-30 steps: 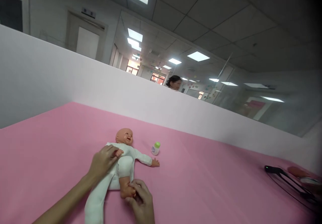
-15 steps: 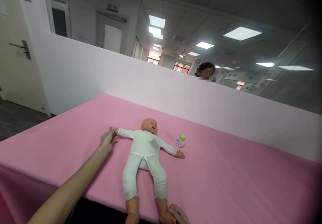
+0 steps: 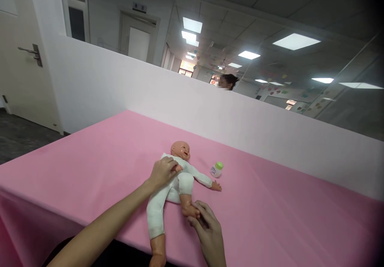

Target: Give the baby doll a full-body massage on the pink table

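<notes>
A baby doll (image 3: pixel 180 151) in a white suit lies on its back on the pink-covered table (image 3: pixel 99 147). My left hand (image 3: pixel 163 173) is closed around one of the doll's arms, which is folded across its chest; the doll's small hand pokes out by my fingers. My right hand (image 3: pixel 207 223) grips the foot of the doll's leg on the right, and that leg is bent up at the knee. The doll's other arm stretches out to the right, and its other leg hangs straight toward the table's front edge.
A small jar (image 3: pixel 216 169) with a green lid stands beside the doll's outstretched arm. Behind the table runs a white partition (image 3: pixel 192 103). Beyond it shows a person's head (image 3: pixel 228 81). At the left is a door (image 3: pixel 33 59) with a metal handle.
My left hand has brought the doll's arm from stretched out at the left to across its chest. My right hand has pushed the doll's foot up, bending the knee. The person behind moved left.
</notes>
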`<control>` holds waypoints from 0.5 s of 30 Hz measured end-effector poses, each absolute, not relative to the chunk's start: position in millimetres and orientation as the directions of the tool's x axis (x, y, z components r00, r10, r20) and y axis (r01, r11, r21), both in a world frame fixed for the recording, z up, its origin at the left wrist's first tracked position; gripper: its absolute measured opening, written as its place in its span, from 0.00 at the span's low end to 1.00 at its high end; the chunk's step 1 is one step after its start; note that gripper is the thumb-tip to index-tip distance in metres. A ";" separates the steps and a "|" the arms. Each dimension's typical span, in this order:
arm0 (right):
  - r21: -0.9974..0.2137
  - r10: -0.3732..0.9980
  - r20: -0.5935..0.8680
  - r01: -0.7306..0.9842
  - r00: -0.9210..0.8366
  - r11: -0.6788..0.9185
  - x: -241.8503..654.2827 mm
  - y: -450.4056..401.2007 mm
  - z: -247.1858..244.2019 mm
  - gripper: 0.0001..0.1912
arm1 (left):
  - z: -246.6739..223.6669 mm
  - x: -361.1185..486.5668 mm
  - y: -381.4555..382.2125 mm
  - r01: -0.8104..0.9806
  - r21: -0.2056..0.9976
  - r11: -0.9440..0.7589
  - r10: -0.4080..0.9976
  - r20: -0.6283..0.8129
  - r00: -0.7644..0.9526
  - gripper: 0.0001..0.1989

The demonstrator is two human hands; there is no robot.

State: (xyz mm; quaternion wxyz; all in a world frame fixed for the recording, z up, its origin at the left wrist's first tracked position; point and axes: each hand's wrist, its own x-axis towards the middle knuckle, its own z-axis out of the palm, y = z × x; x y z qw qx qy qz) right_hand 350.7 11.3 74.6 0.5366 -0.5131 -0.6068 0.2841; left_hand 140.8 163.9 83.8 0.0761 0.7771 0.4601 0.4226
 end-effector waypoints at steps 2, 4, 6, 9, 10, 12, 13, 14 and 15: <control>-0.903 0.928 0.360 0.287 0.097 0.320 341.2 24.5 74.0 0.14 | 75.5 147.5 162.2 0.681 0.431 -0.592 0.764 0.569 0.304 0.09; -0.909 0.928 0.359 0.262 0.098 0.324 335.2 32.4 71.6 0.15 | 70.5 148.6 160.9 0.688 0.435 -0.581 0.772 0.562 0.297 0.11; -0.912 0.929 0.356 0.254 0.100 0.322 334.3 32.9 70.2 0.15 | 70.6 145.1 159.3 0.684 0.478 -0.551 0.791 0.561 0.245 0.10; -0.917 0.930 0.344 0.261 0.128 0.303 343.7 17.9 69.9 0.16 | 76.0 131.2 158.0 0.586 0.648 -0.486 0.823 0.566 0.057 0.06; -0.920 0.931 0.335 0.263 0.146 0.290 349.4 9.4 69.2 0.17 | 77.4 124.3 158.6 0.508 0.728 -0.461 0.831 0.554 -0.040 0.06; -0.930 0.932 0.310 0.265 0.187 0.256 362.6 -10.8 64.3 0.19 | 77.2 107.7 161.7 0.287 0.873 -0.394 0.850 0.465 -0.247 0.09; -0.934 0.933 0.296 0.267 0.206 0.237 369.5 -21.3 59.6 0.19 | 75.3 98.6 163.9 0.158 0.924 -0.349 0.862 0.382 -0.332 0.11; -0.938 0.934 0.280 0.272 0.221 0.217 376.1 -31.4 53.2 0.19 | 72.3 89.6 166.5 0.028 0.955 -0.296 0.874 0.283 -0.395 0.14; -0.940 0.936 0.265 0.279 0.234 0.196 382.3 -40.2 45.1 0.18 | 68.5 81.1 169.1 -0.097 0.967 -0.238 0.883 0.174 -0.436 0.16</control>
